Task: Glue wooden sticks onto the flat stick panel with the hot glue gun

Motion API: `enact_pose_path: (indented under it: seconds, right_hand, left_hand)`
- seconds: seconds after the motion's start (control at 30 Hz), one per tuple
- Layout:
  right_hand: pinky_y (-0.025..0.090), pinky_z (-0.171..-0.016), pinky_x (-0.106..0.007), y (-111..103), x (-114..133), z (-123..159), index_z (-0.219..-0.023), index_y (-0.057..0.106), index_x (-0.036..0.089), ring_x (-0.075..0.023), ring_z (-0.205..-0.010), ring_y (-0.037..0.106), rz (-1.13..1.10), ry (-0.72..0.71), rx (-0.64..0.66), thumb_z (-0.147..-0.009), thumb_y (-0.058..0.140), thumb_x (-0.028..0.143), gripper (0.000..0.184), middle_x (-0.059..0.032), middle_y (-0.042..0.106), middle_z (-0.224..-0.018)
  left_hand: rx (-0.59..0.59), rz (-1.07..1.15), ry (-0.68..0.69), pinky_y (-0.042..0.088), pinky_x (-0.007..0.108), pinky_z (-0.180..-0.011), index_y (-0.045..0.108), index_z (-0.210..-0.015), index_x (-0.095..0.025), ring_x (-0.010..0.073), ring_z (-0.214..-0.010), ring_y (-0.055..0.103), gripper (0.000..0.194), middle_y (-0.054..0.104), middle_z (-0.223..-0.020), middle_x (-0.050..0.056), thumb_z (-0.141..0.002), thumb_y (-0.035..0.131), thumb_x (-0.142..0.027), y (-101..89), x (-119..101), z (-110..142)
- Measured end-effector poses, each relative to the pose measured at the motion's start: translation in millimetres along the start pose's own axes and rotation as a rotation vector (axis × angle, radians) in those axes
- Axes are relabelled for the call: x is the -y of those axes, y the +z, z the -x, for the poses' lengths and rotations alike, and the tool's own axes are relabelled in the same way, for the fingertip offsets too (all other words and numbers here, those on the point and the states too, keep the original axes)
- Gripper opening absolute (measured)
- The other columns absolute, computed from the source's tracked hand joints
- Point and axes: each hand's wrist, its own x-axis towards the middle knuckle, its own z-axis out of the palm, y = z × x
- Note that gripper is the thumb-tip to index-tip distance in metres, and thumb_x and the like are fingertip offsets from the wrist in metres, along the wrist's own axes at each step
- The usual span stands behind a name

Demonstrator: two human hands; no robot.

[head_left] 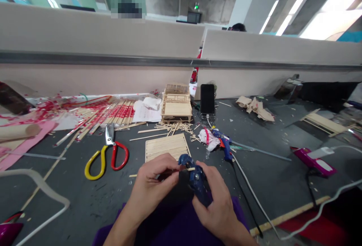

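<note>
My right hand (pixel 216 200) is closed around a dark blue hand cutter (pixel 198 184) with a round metal pivot. A short thin wooden stick (pixel 190 169) is pinched between the thumb and fingers of my left hand (pixel 157 182). Its pale end lies across the head of the cutter; whether the blade touches it I cannot tell. Just beyond my hands lies a flat panel of wooden sticks (pixel 168 146). Behind that stands a small wooden house-like model (pixel 177 104), with loose stick pieces (pixel 178 127) scattered in front of it.
Scissors with yellow and red handles (pixel 109 152) lie left, near bundled sticks (pixel 121 111). A blue glue gun (pixel 225 146) with its cable is right of the panel. A phone (pixel 207 99) stands against the partition (pixel 254 72). Farther right are crumpled paper (pixel 256 108) and a magenta device (pixel 313 161).
</note>
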Motion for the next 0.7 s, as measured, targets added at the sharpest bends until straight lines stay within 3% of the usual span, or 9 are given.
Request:
enact_pose_path:
  seconds: [0.3, 0.7]
  right_hand:
    - [0.04, -0.098, -0.047, -0.7, 0.2, 0.2, -0.138, 0.034, 0.016, -0.0295, -0.115, 0.046, 0.095, 0.052, 0.041, -0.065, 0.052, 0.01, 0.075, -0.0135, 0.048, -0.122]
    - [0.04, -0.1, -0.045, 2.1, 3.2, -0.7, -0.138, 0.034, 0.019, -0.0277, -0.117, 0.046, 0.013, 0.086, 0.034, -0.065, 0.051, 0.008, 0.075, -0.0117, 0.049, -0.123]
  left_hand:
    - [-0.038, -0.022, 0.005, 0.041, 0.019, -0.056, 0.071, -0.08, -0.02, 0.0105, -0.063, 0.057, 0.012, 0.065, -0.07, 0.001, -0.079, 0.064, -0.01, 2.7, -1.0, -1.2]
    - [-0.03, -0.071, -0.016, 0.042, 0.022, -0.058, 0.069, -0.083, -0.02, 0.0123, -0.066, 0.058, 0.015, 0.064, -0.072, 0.001, -0.081, 0.059, -0.008, 2.3, -1.5, 1.0]
